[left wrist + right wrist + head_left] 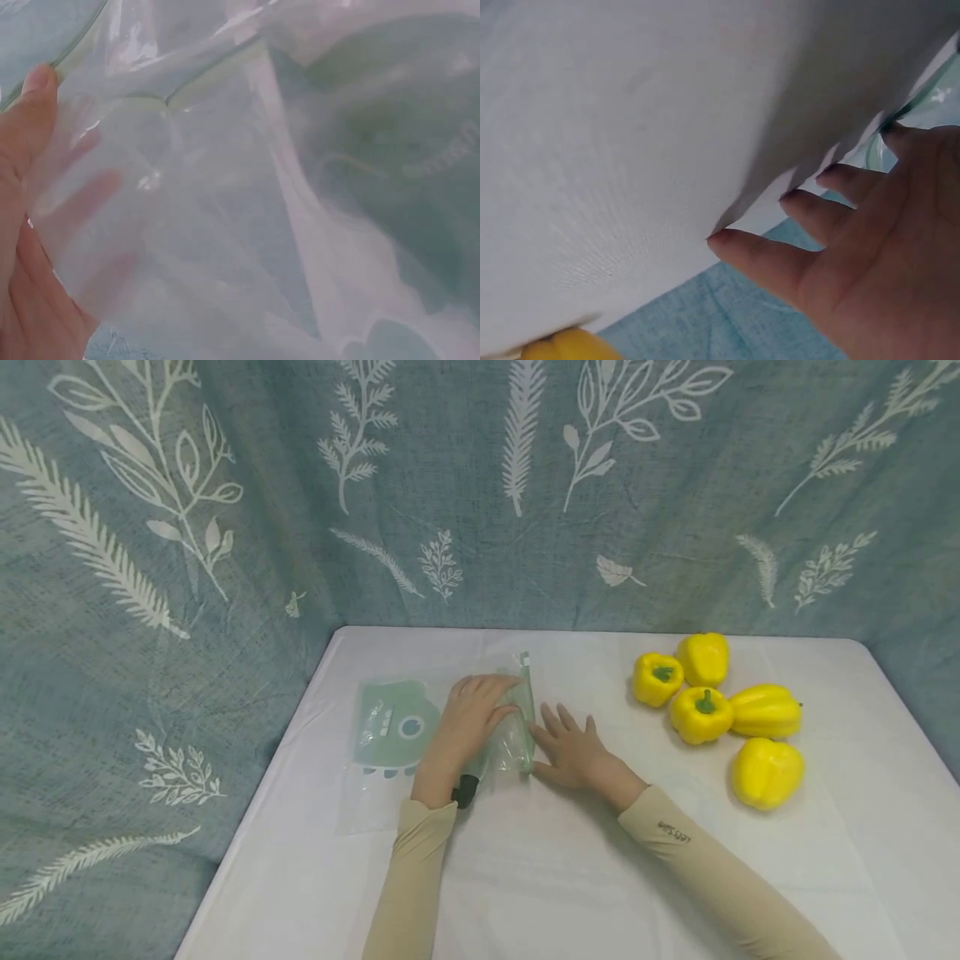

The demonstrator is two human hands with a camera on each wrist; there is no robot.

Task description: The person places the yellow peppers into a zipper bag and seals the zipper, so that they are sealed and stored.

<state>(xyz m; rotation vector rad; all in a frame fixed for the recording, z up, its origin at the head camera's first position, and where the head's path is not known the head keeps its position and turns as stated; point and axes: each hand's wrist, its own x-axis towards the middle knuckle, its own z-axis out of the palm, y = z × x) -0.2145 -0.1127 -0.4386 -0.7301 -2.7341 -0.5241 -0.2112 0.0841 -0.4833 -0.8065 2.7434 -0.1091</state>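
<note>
A clear plastic zip bag (397, 718) with a green cartoon creature printed on it lies on the table, its green zip edge to the right. My left hand (468, 714) holds the bag near that edge. In the left wrist view, the thumb (41, 79) of that hand is on the near side of the film, and its other fingers show blurred through the plastic. Just right of the zip edge, my right hand (573, 752) has its fingers spread. Its fingertips (724, 236) meet the white tabletop, one of them right at the bag's edge.
Several yellow bell peppers (701, 714) sit grouped on the right side of the white-covered table (540, 877). A blue-green curtain (480, 552) with white leaf prints hangs behind the table and along its left side. A small black device (465, 791) is on my left wrist.
</note>
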